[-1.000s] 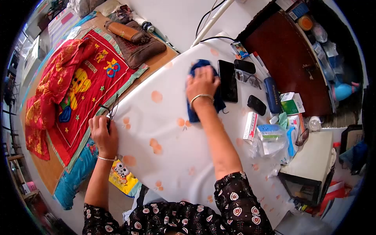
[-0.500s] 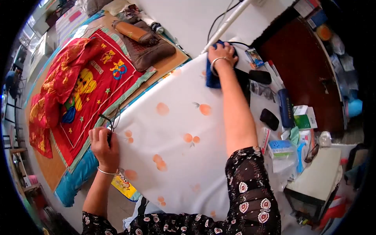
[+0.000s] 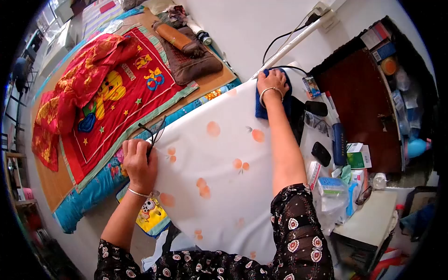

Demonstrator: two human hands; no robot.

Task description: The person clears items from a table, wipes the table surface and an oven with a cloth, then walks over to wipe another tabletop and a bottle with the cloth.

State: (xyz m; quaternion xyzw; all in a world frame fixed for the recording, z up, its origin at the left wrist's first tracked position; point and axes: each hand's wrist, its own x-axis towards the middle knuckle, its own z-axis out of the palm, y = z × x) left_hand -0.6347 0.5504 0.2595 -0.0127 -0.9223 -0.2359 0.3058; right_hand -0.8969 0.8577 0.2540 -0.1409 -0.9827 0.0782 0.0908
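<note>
My left hand (image 3: 138,161) is closed at the left edge of a white tablecloth (image 3: 210,154) printed with orange fruit. Between its fingers is a pair of dark-framed eyeglasses (image 3: 157,133), the thin temples sticking up past the hand. My right arm reaches to the far end of the table, where my right hand (image 3: 272,85) presses on a folded dark blue cloth (image 3: 262,108), fingers curved over it. Part of the cloth is hidden beneath the hand.
Right of my arm lie a black case (image 3: 321,154), another pair of glasses (image 3: 317,123), a dark blue cylinder (image 3: 339,144) and several boxes and bags. A bed with a red blanket (image 3: 112,116) stands left. A white pipe (image 3: 291,44) runs along the wall.
The whole view has shifted, so the table and both hands appear lower and farther right. My hands keep nearly the same places on the table, with the eyeglasses and blue cloth.
</note>
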